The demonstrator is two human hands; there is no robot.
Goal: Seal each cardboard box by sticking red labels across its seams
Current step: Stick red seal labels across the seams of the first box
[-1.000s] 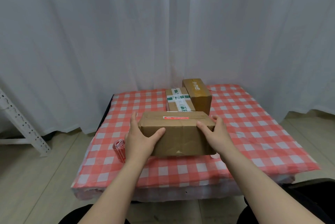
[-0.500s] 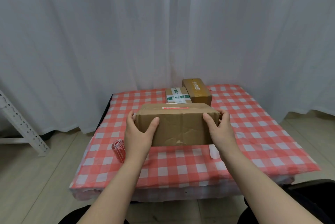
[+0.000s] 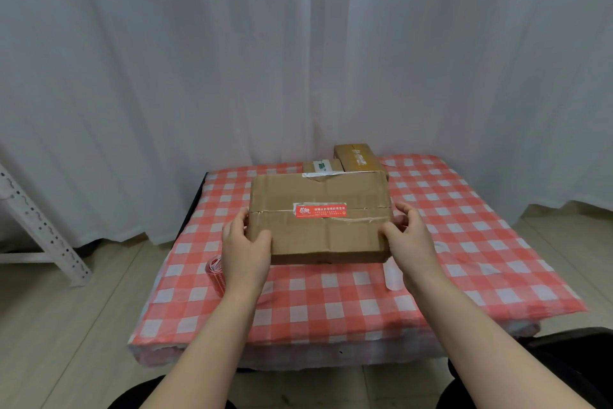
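Two bare forearms reached forward over the near edge of a low table covered in a red-and-white checked cloth (image 3: 464, 243). The left hand (image 3: 243, 249) gripped the left end of a large, creased brown cardboard box (image 3: 318, 239), its thumb lying on the upturned face and its other fingers hidden behind the end. The right hand (image 3: 409, 243) gripped the opposite end, thumb at the near right corner and fingers (image 3: 406, 209) curled round the edge.

Between the two sets of fingers the box was tilted, its seamed face turned up toward the camera. Whether its near lower edge touched the cloth could not be told. A red rectangular label with white print (image 3: 320, 210) lay across the middle seam, roughly midway between the hands and level with the right fingertips.

Just left of the left wrist, a roll of red labels (image 3: 215, 271) lay on the cloth. Just inside the right wrist lay a pale strip of backing paper (image 3: 391, 276).

Beyond the fingertips, partly hidden by the held box, stood a small cardboard box with green-and-white tape (image 3: 321, 166) and, touching its right side, a yellow-brown cardboard box (image 3: 358, 156). Farther back hung a white pleated curtain (image 3: 199, 60), and a white perforated metal frame (image 3: 36, 226) stood far to the left.
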